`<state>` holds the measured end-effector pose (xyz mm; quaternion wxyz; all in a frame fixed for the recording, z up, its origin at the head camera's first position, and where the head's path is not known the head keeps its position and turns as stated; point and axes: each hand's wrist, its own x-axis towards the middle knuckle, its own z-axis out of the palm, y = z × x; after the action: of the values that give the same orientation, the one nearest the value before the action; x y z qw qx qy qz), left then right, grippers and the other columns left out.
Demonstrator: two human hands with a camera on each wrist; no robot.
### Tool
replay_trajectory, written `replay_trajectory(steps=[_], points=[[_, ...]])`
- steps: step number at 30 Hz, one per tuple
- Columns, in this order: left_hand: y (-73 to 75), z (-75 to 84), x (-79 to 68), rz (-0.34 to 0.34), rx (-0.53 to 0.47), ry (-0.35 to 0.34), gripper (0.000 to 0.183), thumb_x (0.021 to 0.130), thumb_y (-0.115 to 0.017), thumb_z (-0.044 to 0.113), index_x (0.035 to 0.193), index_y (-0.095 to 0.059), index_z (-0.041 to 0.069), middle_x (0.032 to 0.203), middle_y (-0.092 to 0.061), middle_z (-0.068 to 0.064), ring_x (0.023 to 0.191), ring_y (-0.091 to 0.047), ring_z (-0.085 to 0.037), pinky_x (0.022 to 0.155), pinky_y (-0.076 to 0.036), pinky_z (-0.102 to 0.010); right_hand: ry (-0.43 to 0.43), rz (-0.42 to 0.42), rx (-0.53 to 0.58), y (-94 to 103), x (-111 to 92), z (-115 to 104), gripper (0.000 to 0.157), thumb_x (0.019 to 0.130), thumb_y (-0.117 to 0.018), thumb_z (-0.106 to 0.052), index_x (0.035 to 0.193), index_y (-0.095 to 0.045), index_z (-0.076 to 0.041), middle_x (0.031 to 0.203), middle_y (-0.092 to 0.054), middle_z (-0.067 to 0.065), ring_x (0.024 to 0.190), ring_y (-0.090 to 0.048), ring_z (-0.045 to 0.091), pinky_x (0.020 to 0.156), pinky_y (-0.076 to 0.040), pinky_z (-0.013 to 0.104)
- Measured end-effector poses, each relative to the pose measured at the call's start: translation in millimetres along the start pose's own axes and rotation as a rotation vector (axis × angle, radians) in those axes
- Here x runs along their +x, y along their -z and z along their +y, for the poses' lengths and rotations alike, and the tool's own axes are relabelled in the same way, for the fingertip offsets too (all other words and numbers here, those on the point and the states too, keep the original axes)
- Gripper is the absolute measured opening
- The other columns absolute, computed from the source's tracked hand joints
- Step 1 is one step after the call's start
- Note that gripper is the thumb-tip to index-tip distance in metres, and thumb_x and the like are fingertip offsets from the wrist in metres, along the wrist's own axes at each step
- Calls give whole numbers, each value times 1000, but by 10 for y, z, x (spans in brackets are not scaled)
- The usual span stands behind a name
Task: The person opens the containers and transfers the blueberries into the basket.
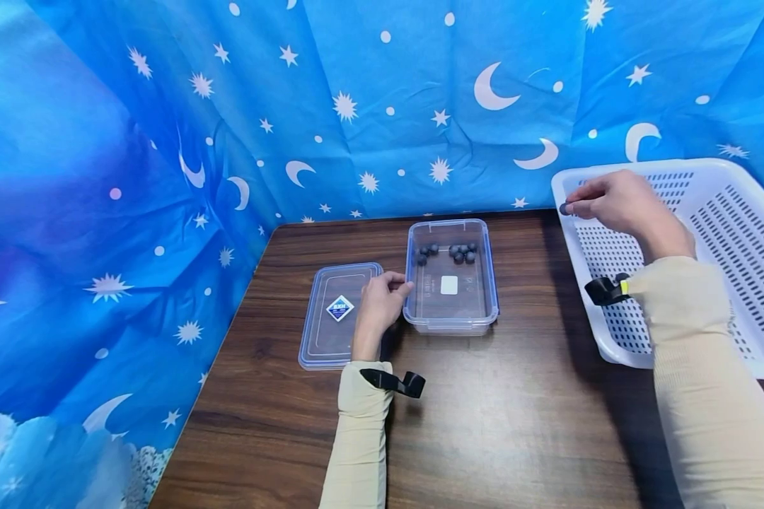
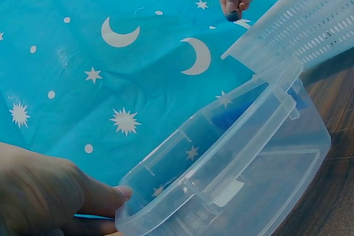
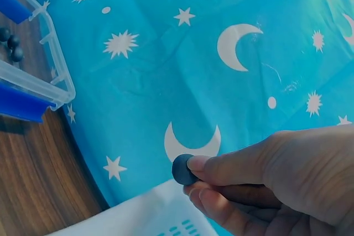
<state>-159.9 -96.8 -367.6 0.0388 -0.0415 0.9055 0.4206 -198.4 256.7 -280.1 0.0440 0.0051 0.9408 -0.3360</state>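
Observation:
My right hand (image 1: 630, 208) pinches a dark round blueberry (image 3: 183, 169) between thumb and fingertips, above the left rim of the white basket (image 1: 576, 265). In the right wrist view the berry shows plainly at the fingertips. A clear plastic container (image 1: 448, 311) stands on the table with several blueberries (image 1: 461, 253) in its far half, in two loose groups. My left hand (image 1: 382, 304) holds the container's left rim with thumb and fingers; the thumb (image 2: 123, 193) shows at the rim in the left wrist view.
A clear lid (image 1: 321, 322) with a blue and white diamond label lies left of the container, partly under my left hand. The perforated basket takes up the right side of the brown wooden table (image 1: 484, 410). A blue star-and-moon curtain (image 1: 414, 106) hangs behind.

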Motion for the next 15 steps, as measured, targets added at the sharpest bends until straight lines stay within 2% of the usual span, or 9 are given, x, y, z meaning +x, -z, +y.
replay_trajectory(steps=[7, 15], points=[[15, -4, -16, -2, 0, -1, 27, 95, -60, 23, 115, -66, 5, 100, -66, -8, 90, -60, -20, 80, -50, -36, -89, -19, 23, 36, 8, 85, 38, 96, -57, -25, 125, -60, 1, 124, -55, 30, 109, -48, 42, 85, -40, 54], [27, -12, -17, -1, -14, 2, 28, 95, -60, 23, 115, -66, 5, 100, -66, -8, 89, -59, -20, 79, -50, -35, -156, -47, 54, 151, -14, 210, 49, 96, -55, -35, 132, -53, -2, 131, -49, 30, 115, -43, 44, 89, -36, 60]])
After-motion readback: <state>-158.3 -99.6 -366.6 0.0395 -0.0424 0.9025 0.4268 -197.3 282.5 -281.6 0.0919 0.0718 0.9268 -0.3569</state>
